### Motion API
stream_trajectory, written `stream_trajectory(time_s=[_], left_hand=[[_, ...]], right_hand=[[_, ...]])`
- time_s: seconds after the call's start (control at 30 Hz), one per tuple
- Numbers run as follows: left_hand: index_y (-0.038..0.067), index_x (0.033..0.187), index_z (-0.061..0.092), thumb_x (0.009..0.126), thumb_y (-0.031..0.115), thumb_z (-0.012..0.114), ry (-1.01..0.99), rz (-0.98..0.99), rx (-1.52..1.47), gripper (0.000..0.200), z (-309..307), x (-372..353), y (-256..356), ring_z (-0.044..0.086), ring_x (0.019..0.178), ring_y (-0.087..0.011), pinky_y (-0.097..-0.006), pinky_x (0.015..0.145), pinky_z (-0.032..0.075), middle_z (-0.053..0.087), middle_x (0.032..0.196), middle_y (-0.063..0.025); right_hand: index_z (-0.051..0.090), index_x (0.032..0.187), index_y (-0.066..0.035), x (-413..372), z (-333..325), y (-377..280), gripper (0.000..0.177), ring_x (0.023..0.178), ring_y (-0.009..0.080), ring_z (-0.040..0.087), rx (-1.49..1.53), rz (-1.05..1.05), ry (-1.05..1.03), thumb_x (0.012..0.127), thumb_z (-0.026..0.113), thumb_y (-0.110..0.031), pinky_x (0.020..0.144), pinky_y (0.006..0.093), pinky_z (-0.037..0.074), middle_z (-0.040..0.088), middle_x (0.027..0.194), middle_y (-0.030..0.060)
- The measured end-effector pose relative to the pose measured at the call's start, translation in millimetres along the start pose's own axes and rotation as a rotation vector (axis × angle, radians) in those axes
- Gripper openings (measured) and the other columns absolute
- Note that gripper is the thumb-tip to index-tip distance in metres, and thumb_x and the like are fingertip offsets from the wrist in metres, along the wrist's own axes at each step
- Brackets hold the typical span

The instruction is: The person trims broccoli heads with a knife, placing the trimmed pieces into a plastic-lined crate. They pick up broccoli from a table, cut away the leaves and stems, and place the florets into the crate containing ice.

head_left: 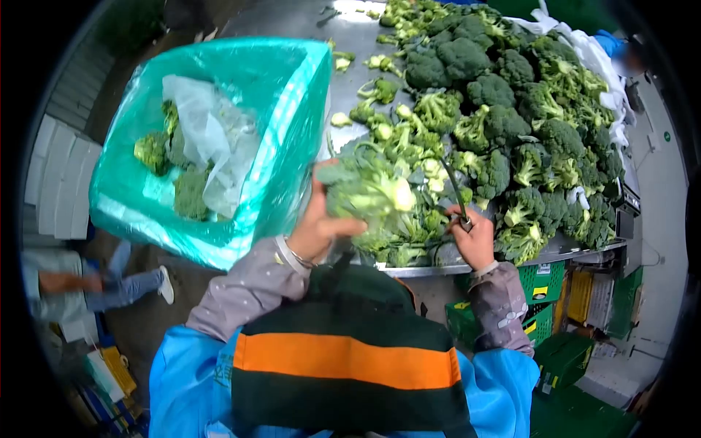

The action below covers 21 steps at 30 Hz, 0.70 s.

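My left hand (316, 225) is wrapped round a broccoli head (365, 191), slightly blurred, with its pale cut stem pointing right. In my right hand (475, 239) is a knife (456, 186); its thin, dark, curved blade points up and away, apart from the held head. Beneath and between my hands lie green leaves and stem trimmings (410, 146). A large pile of broccoli (504, 109) covers the table to the right. At left, a container lined with a green plastic bag (296, 102) holds several broccoli heads (191, 193) and a translucent white sheet (201, 120).
The metal table (292, 20) has its front edge just before my body. Green crates (540, 281) are stacked below on the right, and white boxes (62, 175) at far left. Another person's leg (128, 288) shows at lower left; someone else is partly visible at upper right.
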<state>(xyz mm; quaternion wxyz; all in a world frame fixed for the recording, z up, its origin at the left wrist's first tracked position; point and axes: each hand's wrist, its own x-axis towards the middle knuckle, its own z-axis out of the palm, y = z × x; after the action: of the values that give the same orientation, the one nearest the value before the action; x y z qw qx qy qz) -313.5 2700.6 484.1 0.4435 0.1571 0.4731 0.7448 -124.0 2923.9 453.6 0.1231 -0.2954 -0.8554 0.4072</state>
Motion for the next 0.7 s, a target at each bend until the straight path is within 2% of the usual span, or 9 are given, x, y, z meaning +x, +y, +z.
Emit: stream_trajectory(time_s=[0.03,0.13,0.23,0.3,0.33,0.4,0.43,0.6,0.7], left_hand=[[0.010,0.130,0.020,0.058,-0.006,0.069,-0.042,0.146,0.091,0.088,7.4,6.6,-2.7,0.039,0.114,-0.0221,-0.0342,0.097,0.035,0.037,0.120,-0.0099],[0.010,0.132,0.022,0.059,-0.004,0.071,-0.012,0.197,0.341,0.089,7.5,20.3,-18.0,0.041,0.116,-0.0223,-0.0345,0.096,0.036,0.039,0.121,-0.0091],[0.011,0.132,0.024,0.064,0.007,0.074,-0.045,0.099,0.391,0.085,22.2,21.2,-6.3,0.043,0.111,-0.0213,-0.0347,0.092,0.039,0.035,0.127,-0.0163],[0.009,0.131,0.030,0.072,0.018,0.072,-0.039,-0.002,0.165,0.073,17.7,24.7,3.0,0.047,0.106,-0.0204,-0.0341,0.086,0.043,0.036,0.130,-0.0187],[0.011,0.130,0.032,0.076,0.023,0.069,0.011,-0.171,-0.022,0.066,15.8,23.7,18.0,0.048,0.104,-0.0205,-0.0335,0.085,0.042,0.041,0.127,-0.0158],[0.011,0.129,0.034,0.076,0.028,0.069,0.161,0.029,0.419,0.065,3.0,36.0,5.4,0.047,0.108,-0.0224,-0.0385,0.087,0.040,0.044,0.124,-0.0139],[0.011,0.130,0.032,0.072,0.029,0.073,0.200,0.107,0.671,0.074,4.1,32.8,2.0,0.042,0.114,-0.0248,-0.0425,0.091,0.035,0.042,0.124,-0.0151],[0.010,0.134,0.022,0.062,0.030,0.081,0.017,0.140,0.633,0.095,28.7,39.9,2.6,0.035,0.121,-0.0292,-0.0415,0.098,0.031,0.035,0.127,-0.0172],[0.014,0.139,0.010,0.066,0.021,0.079,-0.137,0.114,0.534,0.100,28.1,55.1,-18.2,0.034,0.123,-0.0302,-0.0460,0.098,0.033,0.028,0.134,-0.0201]], right_hand=[[0.058,0.110,-0.004,2.4,2.1,-24.0,0.035,0.064,0.0079,0.058,0.277,-0.053,-0.017,0.075,0.061,-0.005,0.057,0.0218,0.044,0.065,0.073,0.0055],[0.038,0.133,-0.005,5.7,0.9,-68.2,0.062,0.073,0.0064,0.057,0.633,-0.036,-0.192,0.078,0.066,-0.007,0.061,0.0173,0.043,0.054,0.120,0.0099],[0.038,0.131,-0.005,28.3,33.2,-48.3,0.057,0.052,0.0027,0.046,0.628,-0.028,-0.165,0.080,0.064,-0.007,0.046,0.0187,0.037,0.059,0.089,0.0064],[0.044,0.123,-0.009,30.9,27.1,-41.8,0.042,0.038,0.0053,0.038,1.040,0.334,-0.170,0.085,0.060,-0.011,0.034,0.0235,0.030,0.045,0.056,-0.0024],[0.046,0.121,-0.010,33.1,28.0,-30.0,0.037,0.035,0.0072,0.035,1.233,0.452,-0.137,0.087,0.059,-0.018,0.032,0.0240,0.029,0.044,0.056,-0.0028],[0.046,0.120,-0.010,33.3,28.3,-12.9,0.036,0.035,0.0069,0.034,1.433,0.567,-0.180,0.089,0.058,-0.025,0.033,0.0235,0.029,0.046,0.060,-0.0024],[0.046,0.120,-0.010,33.6,25.3,-11.2,0.037,0.035,0.0068,0.034,1.410,0.568,-0.146,0.088,0.059,-0.024,0.033,0.0235,0.029,0.047,0.061,-0.0024],[0.047,0.116,-0.006,35.6,27.2,-42.6,0.040,0.035,0.0061,0.035,0.978,0.387,0.099,0.084,0.065,-0.020,0.031,0.0246,0.028,0.049,0.062,-0.0017],[0.055,0.108,-0.001,40.7,40.1,-39.7,0.037,0.058,0.0050,0.051,0.824,0.152,0.148,0.077,0.072,-0.011,0.050,0.0205,0.041,0.059,0.077,0.0004]])
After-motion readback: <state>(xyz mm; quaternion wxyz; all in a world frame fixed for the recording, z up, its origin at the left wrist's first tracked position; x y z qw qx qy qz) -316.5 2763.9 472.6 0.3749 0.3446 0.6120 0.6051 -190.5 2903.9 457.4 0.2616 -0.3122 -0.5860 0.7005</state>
